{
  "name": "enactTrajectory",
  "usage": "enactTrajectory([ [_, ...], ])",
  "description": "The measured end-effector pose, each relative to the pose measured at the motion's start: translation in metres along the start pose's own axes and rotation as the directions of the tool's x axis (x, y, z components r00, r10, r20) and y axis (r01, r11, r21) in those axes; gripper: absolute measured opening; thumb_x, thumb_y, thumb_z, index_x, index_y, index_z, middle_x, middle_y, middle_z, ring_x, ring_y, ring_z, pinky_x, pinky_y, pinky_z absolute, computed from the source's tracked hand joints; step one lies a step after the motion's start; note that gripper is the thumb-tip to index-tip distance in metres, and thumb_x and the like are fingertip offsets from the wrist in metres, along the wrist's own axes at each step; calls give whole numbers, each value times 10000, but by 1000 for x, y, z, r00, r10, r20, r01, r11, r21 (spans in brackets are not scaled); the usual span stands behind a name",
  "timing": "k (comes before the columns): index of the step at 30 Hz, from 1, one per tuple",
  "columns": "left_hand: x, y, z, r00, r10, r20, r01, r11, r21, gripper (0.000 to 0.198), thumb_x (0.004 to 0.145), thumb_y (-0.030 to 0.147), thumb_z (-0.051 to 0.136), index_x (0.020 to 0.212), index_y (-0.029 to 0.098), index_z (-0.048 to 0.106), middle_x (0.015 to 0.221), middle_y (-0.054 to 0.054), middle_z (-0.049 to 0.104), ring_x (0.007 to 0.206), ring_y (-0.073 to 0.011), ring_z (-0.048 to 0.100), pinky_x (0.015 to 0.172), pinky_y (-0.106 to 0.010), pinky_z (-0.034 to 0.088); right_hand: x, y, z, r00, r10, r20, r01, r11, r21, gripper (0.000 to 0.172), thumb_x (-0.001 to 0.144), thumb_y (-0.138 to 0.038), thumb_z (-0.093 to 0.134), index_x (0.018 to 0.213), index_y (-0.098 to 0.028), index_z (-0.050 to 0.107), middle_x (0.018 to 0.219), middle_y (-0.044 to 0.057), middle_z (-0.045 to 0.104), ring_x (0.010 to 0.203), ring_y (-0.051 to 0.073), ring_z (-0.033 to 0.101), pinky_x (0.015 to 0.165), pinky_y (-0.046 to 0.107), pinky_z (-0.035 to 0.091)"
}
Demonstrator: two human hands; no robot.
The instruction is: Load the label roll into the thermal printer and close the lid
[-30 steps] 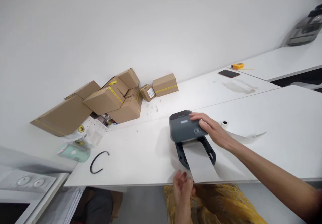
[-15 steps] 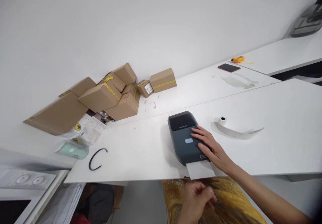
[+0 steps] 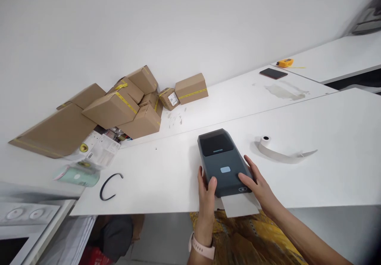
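Note:
A dark grey label printer lies on the white table near its front edge, with a light blue button on top. A blank white label strip sticks out of its near end, past the table edge. My left hand grips the printer's left side, thumb on top, fingers along the wall. On the opposite side my right hand holds it, thumb over the top and fingers partly hidden behind the edge. To the right stands a small white paper roll with its loose end trailing rightward.
Brown cardboard boxes are piled at the back left, beside a mint-green pack. A black curved band lies at the front left. Toward the back right are a dark phone and a yellow tape measure.
My left hand has come up from my lap to the printer's left side. My right hand has shifted from the top to the right side. The view has moved slightly.

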State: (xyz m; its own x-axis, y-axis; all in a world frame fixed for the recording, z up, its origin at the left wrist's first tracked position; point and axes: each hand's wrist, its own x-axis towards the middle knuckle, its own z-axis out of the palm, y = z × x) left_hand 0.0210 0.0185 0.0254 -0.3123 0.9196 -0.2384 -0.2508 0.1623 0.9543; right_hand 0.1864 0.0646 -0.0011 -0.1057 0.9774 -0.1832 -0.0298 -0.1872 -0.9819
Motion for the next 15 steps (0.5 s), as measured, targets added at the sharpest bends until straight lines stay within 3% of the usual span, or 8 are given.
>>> enactTrajectory([
  [3,0,-3,-1,1000,18,-1,-18,1000,2,865,870,570,660,1578,253,278,1624,-119,373,1442,-315,438,1080,-347,496,-1,3,0,1000,-11,-2,11,1000,-8,829,899,-627,570,1597,-352,217,1568,107,458,1366,334,530,1001,480,567],
  [9,7,-8,-3,996,89,-7,-89,996,8,783,871,512,667,1523,211,356,1534,-162,482,1364,-319,523,1055,-378,509,0,9,4,998,-52,-48,52,999,6,830,896,-636,573,1590,-329,236,1596,116,411,1403,329,485,1052,495,520],
  [15,4,-4,-12,994,93,64,-97,994,60,772,872,585,648,1504,220,396,1546,-145,480,1398,-305,492,1072,-359,495,0,3,-6,994,-93,48,96,994,-54,759,904,-636,565,1564,-358,313,1619,73,387,1436,329,441,1096,501,486],
])
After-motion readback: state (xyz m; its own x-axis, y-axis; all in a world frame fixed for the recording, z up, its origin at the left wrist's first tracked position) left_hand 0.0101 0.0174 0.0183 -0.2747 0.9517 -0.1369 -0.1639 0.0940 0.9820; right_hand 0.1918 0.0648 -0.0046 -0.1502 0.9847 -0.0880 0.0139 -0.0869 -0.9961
